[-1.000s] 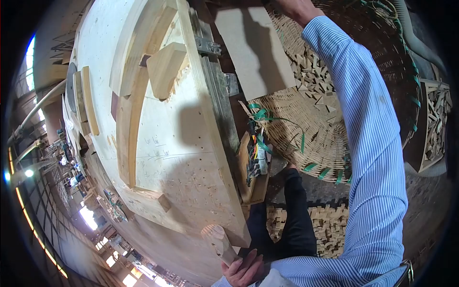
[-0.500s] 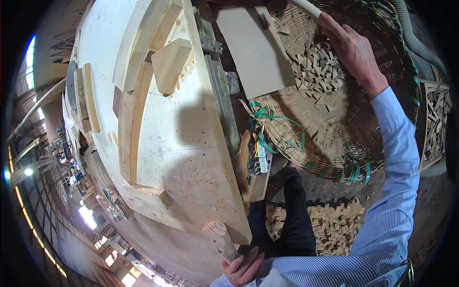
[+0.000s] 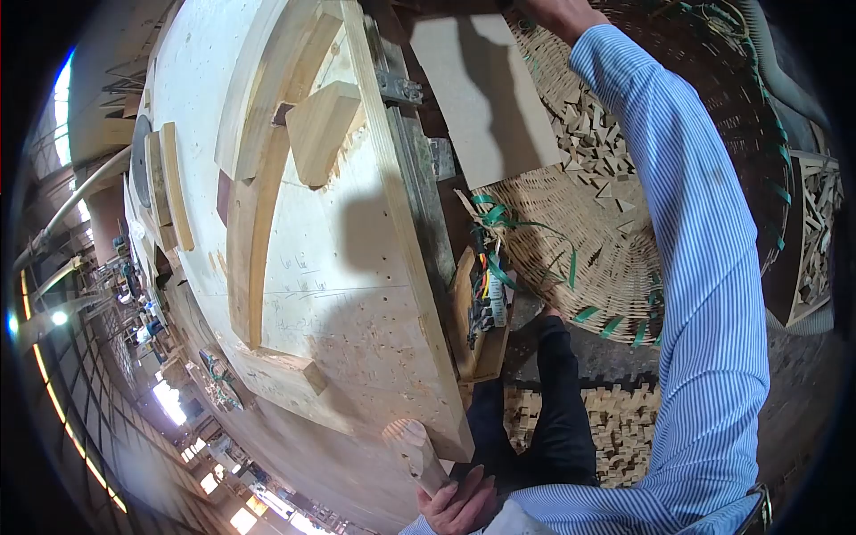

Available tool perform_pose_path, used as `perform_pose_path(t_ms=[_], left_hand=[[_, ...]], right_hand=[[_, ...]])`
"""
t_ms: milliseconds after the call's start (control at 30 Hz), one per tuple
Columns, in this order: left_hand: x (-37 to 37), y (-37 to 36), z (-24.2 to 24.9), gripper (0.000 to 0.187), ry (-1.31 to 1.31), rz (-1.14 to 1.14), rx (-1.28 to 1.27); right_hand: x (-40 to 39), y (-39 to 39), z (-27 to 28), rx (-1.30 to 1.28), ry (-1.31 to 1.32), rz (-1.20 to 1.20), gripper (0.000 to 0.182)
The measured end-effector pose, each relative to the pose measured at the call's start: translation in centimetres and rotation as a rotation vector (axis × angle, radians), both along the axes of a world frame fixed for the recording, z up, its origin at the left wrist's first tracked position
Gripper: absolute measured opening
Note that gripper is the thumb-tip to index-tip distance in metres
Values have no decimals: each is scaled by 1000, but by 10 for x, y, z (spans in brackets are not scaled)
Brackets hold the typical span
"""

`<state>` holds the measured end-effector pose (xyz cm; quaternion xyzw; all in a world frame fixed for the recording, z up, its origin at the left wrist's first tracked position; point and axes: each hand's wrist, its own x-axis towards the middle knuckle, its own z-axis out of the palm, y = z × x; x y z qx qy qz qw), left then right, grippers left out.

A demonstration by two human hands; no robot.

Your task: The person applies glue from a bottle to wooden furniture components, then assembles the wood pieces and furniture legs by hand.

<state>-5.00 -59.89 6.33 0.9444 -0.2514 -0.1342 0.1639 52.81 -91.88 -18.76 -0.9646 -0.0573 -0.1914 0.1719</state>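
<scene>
My left hand (image 3: pixel 459 504) is at the bottom edge, its fingers wrapped round the lower end of a short wooden bar (image 3: pixel 415 453). The bar lies beside the near corner of a pale worn board (image 3: pixel 357 312). At the top edge, my right hand (image 3: pixel 563 13) is visible only at its back and wrist; its fingers are out of view, and whatever they hold is hidden. Below and right of it is a woven basket (image 3: pixel 580 254) with small triangular wood pieces (image 3: pixel 593 134). A flat panel (image 3: pixel 486 98) overlaps the basket's left side.
Curved wooden strips (image 3: pixel 250 241) and an angled wood block (image 3: pixel 321 134) are on the board, with another block (image 3: pixel 290 370) near its lower edge. Wires and a connector strip (image 3: pixel 489 299) stand beside the board. Wood offcuts (image 3: pixel 624 432) cover floor beyond my legs.
My right hand has moved up and left, to the top edge; the pale tube end it held is no longer visible. The left hand keeps its hold on the bar. The view has shifted slightly.
</scene>
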Motion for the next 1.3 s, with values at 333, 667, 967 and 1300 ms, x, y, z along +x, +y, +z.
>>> perform_pose_path(t_ms=[333,667,967,1300], left_hand=[[-8,6,11,78,1218,739,-116],[-28,13,-19,74,994,620,-48],[-41,19,-33,64,520,334,38],[-61,16,-13,57,37,61,83]], right_hand=[[-86,-42,42,-140,147,222,42],[-63,-25,9,72,-93,65,38],[-2,-2,11,-53,64,45,33],[-132,-104,31,-213,-67,343,49]])
